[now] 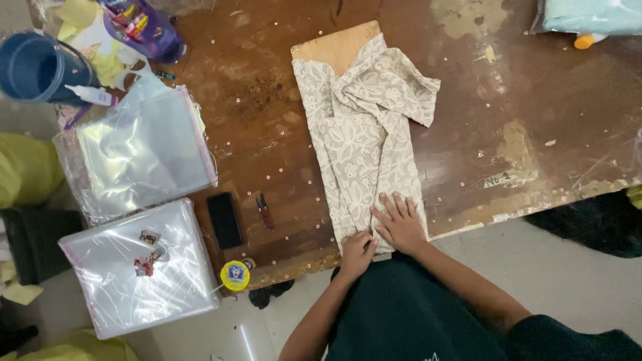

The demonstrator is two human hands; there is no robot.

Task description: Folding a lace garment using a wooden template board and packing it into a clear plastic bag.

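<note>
A beige lace-patterned cloth (364, 134) lies folded lengthwise over a thin wooden board (338, 45) on a worn brown table (267, 100). My right hand (400, 220) rests flat on the cloth's near end, fingers spread. Beside it, my left hand (358, 253) has its fingers curled around the cloth's bottom edge at the table's front edge. The far end of the cloth has a loose fold sticking out to the right.
Stacks of clear plastic bags (144, 150) lie at the left, another stack (137, 267) nearer. A black phone (225, 220), small snips (265, 210) and a yellow tape roll (235, 275) sit near the front edge. A blue bucket (33, 67) stands far left.
</note>
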